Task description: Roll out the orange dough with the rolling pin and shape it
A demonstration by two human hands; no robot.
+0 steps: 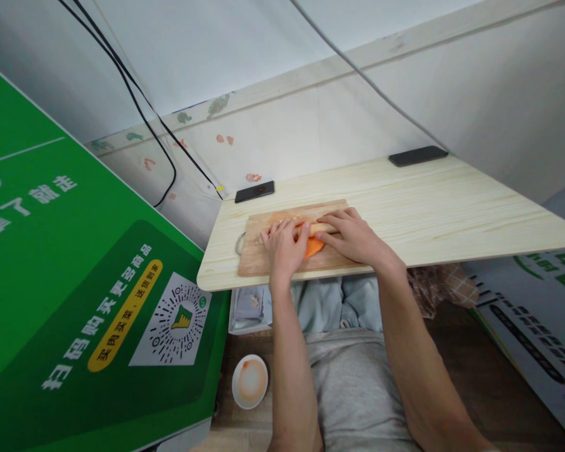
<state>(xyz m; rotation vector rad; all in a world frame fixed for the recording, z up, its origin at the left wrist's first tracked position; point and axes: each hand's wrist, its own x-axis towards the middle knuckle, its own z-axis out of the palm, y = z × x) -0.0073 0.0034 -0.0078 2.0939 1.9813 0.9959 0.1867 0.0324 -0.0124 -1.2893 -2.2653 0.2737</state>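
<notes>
A pale wooden rolling pin [319, 230] lies crosswise over a flat piece of orange dough [313, 247], pressed against a wooden cutting board [254, 262]. My left hand [283, 248] rests over the pin's left part, fingers bent and thumb towards the middle. On the right part is my right hand [353, 237], its fingers curled over the pin. Both ends of the pin are hidden under my hands. Orange smears and small pale crumbs mark the board behind my left hand. A metal ring handle [238, 243] sticks out at the board's left edge.
The board lies on a pale wood-grain table [442, 213] against the wall. One dark phone [255, 191] lies at the back left, another phone [418, 156] at the back right. A green panel [98, 263] stands left; a white bowl [250, 382] sits below the table.
</notes>
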